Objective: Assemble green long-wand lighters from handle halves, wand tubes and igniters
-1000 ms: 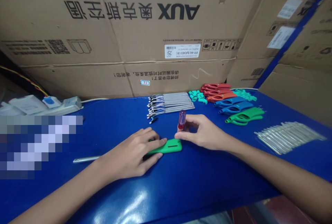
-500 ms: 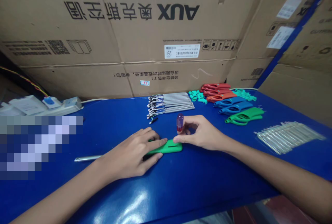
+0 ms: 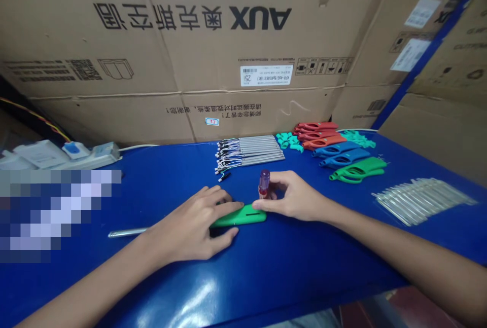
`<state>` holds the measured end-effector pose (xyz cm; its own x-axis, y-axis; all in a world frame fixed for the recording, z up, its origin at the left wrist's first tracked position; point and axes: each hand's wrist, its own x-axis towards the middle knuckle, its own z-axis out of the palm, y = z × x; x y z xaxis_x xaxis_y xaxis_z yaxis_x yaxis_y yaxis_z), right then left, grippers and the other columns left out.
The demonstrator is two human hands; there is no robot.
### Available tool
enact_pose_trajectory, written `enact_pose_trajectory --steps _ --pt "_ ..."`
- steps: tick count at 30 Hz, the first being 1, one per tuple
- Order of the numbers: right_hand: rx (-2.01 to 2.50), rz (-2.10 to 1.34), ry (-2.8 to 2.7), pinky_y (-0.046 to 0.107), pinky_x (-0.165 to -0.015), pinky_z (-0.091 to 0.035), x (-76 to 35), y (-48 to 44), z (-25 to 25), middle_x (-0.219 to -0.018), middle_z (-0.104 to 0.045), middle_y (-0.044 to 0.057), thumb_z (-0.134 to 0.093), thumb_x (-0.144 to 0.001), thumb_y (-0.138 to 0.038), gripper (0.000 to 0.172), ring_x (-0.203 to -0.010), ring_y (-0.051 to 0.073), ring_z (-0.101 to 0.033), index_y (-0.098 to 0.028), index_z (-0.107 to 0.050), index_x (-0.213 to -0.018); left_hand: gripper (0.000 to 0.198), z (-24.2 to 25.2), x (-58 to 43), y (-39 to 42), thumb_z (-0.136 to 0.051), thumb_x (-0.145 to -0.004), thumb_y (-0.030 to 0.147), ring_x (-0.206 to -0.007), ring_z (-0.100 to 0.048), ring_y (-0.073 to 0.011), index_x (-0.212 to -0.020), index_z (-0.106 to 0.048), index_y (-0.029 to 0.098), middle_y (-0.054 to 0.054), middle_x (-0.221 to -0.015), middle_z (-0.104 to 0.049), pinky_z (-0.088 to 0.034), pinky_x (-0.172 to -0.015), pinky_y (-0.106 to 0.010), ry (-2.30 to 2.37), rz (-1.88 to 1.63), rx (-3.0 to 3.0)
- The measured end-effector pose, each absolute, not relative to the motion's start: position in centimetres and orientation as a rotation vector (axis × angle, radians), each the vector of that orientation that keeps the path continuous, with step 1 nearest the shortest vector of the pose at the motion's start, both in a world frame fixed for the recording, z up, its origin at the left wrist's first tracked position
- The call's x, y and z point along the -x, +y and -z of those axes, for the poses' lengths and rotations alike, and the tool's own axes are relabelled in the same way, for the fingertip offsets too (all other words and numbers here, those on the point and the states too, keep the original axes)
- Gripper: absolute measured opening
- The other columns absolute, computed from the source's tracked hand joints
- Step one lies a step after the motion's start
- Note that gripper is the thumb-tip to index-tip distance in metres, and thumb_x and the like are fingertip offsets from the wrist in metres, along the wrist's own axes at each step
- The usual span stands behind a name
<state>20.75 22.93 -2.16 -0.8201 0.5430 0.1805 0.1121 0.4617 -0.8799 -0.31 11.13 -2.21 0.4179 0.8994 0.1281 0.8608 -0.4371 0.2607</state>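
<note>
A green long-nosed lighter lies on the blue table with its thin metal tube pointing left. My left hand covers the lighter's middle, fingers curled over it and the thumb along the near side, slightly apart from it. At the lighter's right end, my right hand grips a screwdriver with a purple and red handle, held upright. Its tip is hidden behind my fingers. The thumb of that hand rests at the edge of the green body.
Metal tubes with wires lie in a row at the back. Beside them are turquoise plastic pieces and red, blue and green lighter handles. Clear-wrapped rods lie at right, a power strip at left. Cardboard walls the back.
My left thumb has come slightly away from the lighter's near side. The screwdriver has shifted a touch and stays upright in my right hand.
</note>
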Motion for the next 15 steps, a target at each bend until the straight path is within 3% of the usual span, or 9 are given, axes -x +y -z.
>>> enact_pose_trajectory --steps 2,5,10,15 --pt "0.552 -1.297 -2.282 0.023 -0.055 -0.038 -20.7 22.9 2.4 -0.065 -0.052 -0.003 -0.072 -0.076 -0.029 0.024 -0.059 0.009 -0.045 -0.016 -0.053 -0.071 0.039 1.8 -0.4 11.4 -0.063 -0.082 0.039 -0.098 -0.061 -0.0255 -0.115 -0.066 0.017 -0.009 -0.104 -0.066 -0.048 -0.09 -0.042 1.631 -0.486 -2.407" --pt "0.514 -1.261 -2.31 0.023 -0.056 -0.039 -20.7 23.0 2.7 -0.067 -0.054 -0.003 -0.068 -0.079 -0.029 0.02 -0.06 0.01 -0.047 -0.016 -0.054 -0.074 0.034 1.3 -2.1 12.6 -0.061 -0.083 0.036 -0.097 -0.062 -0.0242 -0.112 -0.064 0.017 -0.008 -0.107 -0.068 -0.05 -0.084 -0.038 1.674 -0.656 -2.246" --pt "0.484 -1.277 -2.297 0.024 -0.06 -0.041 -20.9 23.6 2.9 -0.068 -0.054 -0.001 -0.066 -0.081 -0.027 0.018 -0.063 0.011 -0.05 -0.016 -0.054 -0.074 0.032 2.5 -4.6 15.2 -0.077 -0.066 0.032 -0.073 -0.062 -0.0171 -0.087 -0.059 0.015 -0.003 -0.082 -0.068 -0.049 -0.063 -0.026 1.477 -0.944 -1.693" --pt "0.51 -1.428 -2.248 0.024 -0.057 -0.037 -20.7 24.0 2.9 -0.064 -0.048 -0.003 -0.072 -0.077 -0.039 0.032 -0.06 0.01 -0.044 -0.016 -0.051 -0.07 0.025 4.1 -4.7 15.5 -0.071 -0.075 0.035 -0.057 -0.053 -0.0109 -0.069 -0.064 0.012 0.0 -0.062 -0.061 -0.04 -0.052 -0.022 1.462 -0.959 -1.648"
